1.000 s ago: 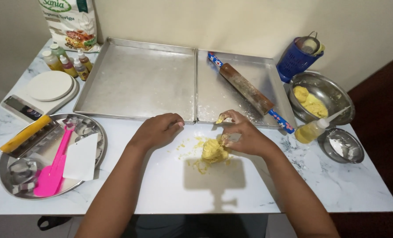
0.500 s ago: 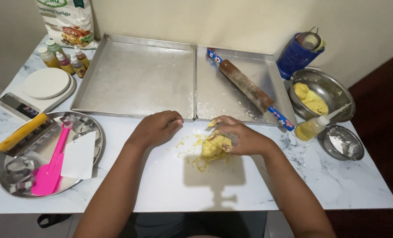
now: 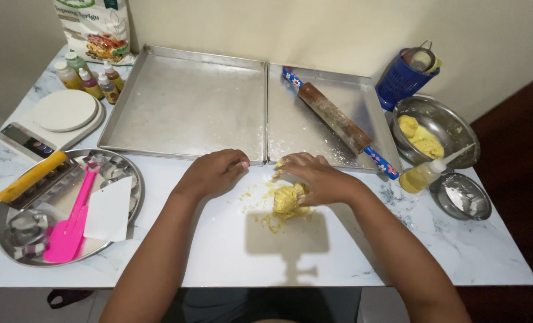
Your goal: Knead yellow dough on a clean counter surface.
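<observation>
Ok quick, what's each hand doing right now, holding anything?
Left hand: loosely curled, resting on the white mat, holding nothing.
Right hand: closed over the yellow dough lump, pressing it on the mat.

Yellow dough lump [image 3: 288,198], crumbly, on white mat under rt grip [image 3: 314,178]

white-green flour bag [image 3: 94,30] at table's far-left corner; dark scale screen [image 3: 32,143] left
</observation>
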